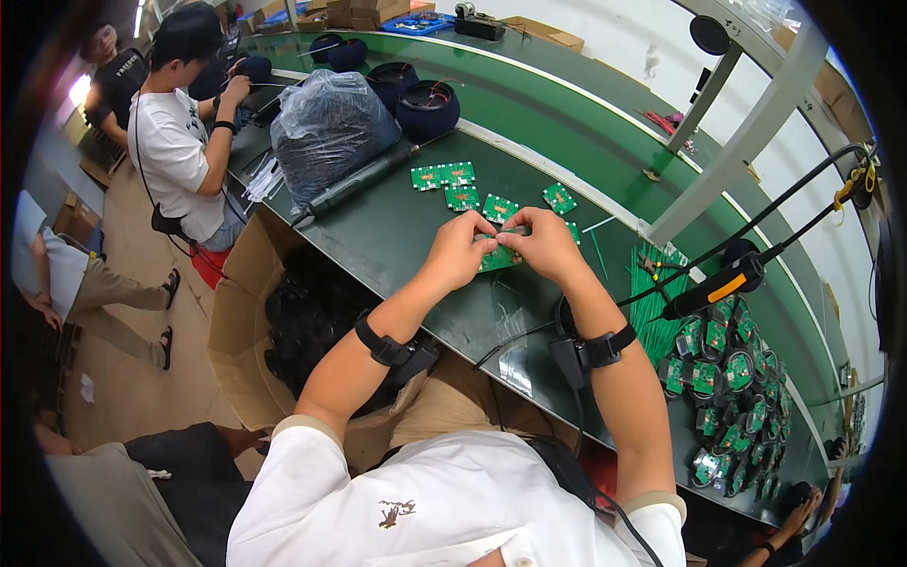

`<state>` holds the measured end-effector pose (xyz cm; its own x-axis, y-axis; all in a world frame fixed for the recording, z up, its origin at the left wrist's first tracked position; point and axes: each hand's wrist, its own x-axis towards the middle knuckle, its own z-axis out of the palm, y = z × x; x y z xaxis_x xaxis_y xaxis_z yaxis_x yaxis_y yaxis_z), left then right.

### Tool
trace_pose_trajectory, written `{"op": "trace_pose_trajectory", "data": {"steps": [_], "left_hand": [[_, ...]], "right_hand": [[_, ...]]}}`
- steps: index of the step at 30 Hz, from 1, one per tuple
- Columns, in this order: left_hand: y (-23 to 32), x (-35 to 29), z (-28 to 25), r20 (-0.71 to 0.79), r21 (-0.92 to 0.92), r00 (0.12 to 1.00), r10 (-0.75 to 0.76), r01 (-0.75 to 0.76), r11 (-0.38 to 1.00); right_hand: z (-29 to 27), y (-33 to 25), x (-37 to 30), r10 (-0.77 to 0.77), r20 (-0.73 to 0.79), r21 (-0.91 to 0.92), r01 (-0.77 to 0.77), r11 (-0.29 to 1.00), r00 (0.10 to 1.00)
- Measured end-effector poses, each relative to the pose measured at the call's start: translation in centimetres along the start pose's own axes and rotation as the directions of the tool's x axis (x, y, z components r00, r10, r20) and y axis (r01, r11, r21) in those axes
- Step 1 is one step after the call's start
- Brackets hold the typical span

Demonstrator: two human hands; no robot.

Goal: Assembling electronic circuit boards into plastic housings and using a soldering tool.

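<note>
My left hand (458,249) and my right hand (548,246) meet over the workbench, fingertips pinched close together. A green circuit board (498,260) shows beneath and between the fingers of both hands, its upper part hidden by them. Whether a smaller part is also pinched there is too small to tell. Beyond the hands lie several more green boards: a joined pair (442,177), a single board (462,197), another board (500,208) just past my fingertips and a tilted one (559,197). A further board (573,231) is partly covered by my right hand.
Green strips (652,293) and round black parts with boards (723,378) crowd the right side, below a black-and-orange tool (715,288). A bagged bundle (331,128) and a long dark tool (364,182) lie left. An open carton (241,312) stands beside the bench; a co-worker (184,132) sits beyond.
</note>
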<state>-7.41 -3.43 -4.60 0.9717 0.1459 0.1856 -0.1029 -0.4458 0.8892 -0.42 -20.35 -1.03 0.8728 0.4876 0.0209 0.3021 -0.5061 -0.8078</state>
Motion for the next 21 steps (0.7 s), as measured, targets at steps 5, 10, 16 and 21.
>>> {"op": "trace_pose_trajectory", "data": {"steps": [5, 10, 16, 21], "left_hand": [[-0.4, 0.7, 0.5, -0.108, 0.116, 0.99, 0.093, -0.08, 0.99], [-1.1, 1.1, 1.2, -0.162, 0.198, 0.978, 0.134, -0.1, 0.975], [-2.5, 2.9, -2.2, 0.121, -0.225, 0.988, 0.1, -0.071, 0.972], [-3.7, 3.1, -3.6, 0.318, -0.507, 0.948, 0.028, 0.145, 0.85]], "right_hand": [[0.8, -0.7, 0.5, 0.013, -0.094, -0.093, -0.022, 0.995, 0.995], [2.4, -1.0, 0.6, -0.148, -0.228, -0.309, 0.073, 0.948, 0.962], [0.6, 0.5, 3.4, -0.031, 0.127, 0.247, -0.001, 0.969, 0.991], [-0.4, -0.7, 5.6, 0.255, 0.475, 0.29, -0.423, 0.858, 0.842]]}}
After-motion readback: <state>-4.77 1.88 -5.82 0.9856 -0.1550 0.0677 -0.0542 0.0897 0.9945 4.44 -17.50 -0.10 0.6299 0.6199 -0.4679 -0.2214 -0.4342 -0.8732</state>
